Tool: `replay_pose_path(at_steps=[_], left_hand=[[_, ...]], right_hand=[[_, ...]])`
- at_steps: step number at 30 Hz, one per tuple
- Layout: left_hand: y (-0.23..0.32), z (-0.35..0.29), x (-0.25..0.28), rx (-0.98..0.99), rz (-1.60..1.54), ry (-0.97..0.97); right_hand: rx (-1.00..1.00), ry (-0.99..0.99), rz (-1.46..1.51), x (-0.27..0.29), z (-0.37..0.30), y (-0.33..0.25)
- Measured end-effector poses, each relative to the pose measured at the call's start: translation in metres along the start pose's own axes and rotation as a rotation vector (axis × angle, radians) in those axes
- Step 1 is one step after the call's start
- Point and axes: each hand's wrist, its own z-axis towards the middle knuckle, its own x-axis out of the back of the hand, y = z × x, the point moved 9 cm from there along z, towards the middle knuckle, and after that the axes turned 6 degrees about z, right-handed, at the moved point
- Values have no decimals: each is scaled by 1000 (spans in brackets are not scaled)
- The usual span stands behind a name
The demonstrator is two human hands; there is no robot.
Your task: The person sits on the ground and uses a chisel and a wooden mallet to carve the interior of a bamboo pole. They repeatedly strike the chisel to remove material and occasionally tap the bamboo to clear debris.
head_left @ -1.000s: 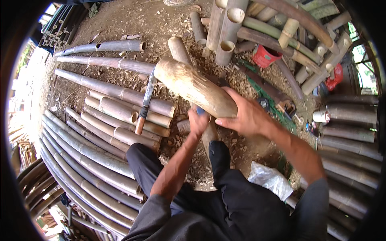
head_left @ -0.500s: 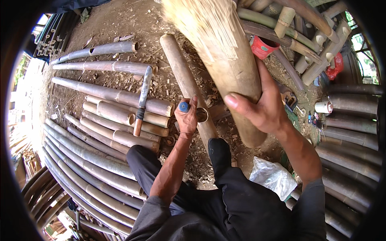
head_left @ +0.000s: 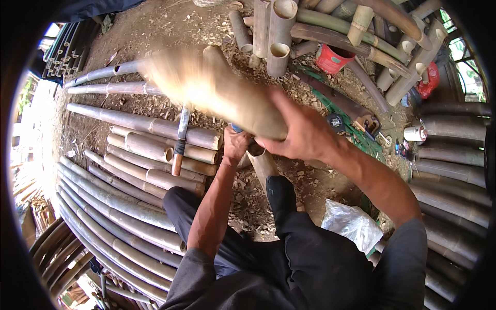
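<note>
My left hand (head_left: 236, 144) is closed around a blue-handled chisel (head_left: 236, 127) held upright against a bamboo pole (head_left: 265, 168); the blade is hidden. Beside that fist, a rounded hole (head_left: 256, 150) is cut in the pole. A thick wooden mallet (head_left: 237, 103) with a pale frayed end, blurred by motion, slants over the chisel top and part of the pole. My right hand (head_left: 305, 129) grips its narrower end; whether it touches the chisel I cannot tell. My dark-covered foot (head_left: 280, 195) rests at the pole's near end.
A machete (head_left: 183, 129) leans on several bamboo poles (head_left: 155, 123) lying at left. Upright bamboo pieces (head_left: 279, 57), a red bucket (head_left: 333, 58) and a saw (head_left: 343, 101) stand or lie far right. A clear plastic bag (head_left: 351, 225) lies near my right knee. Wood chips cover the ground.
My right hand has swung the mallet left and turned it, so it now lies across the chisel top. Bamboo pieces and the saw behind it are uncovered. My left hand stays in place.
</note>
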Motion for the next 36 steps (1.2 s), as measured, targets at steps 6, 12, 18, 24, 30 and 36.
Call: replay_pose_path(at_steps=[6, 12, 18, 24, 30, 36], left_hand=[[18, -40, -11, 254, -101, 106], [66, -75, -42, -22, 126, -180], [68, -68, -87, -176, 487, -449], [63, -79, -88, -162, 143, -370], [45, -81, -100, -222, 248, -388], [45, -68, -86, -278, 128, -207]], right_hand=[[-365, -27, 19, 3, -50, 47], [-440, 310, 480, 19, -142, 63], [-532, 509, 369, 26, -241, 82], [-465, 683, 504, 3, -278, 59], [-438, 365, 533, -42, -268, 59], [-605, 244, 378, -83, -243, 92]])
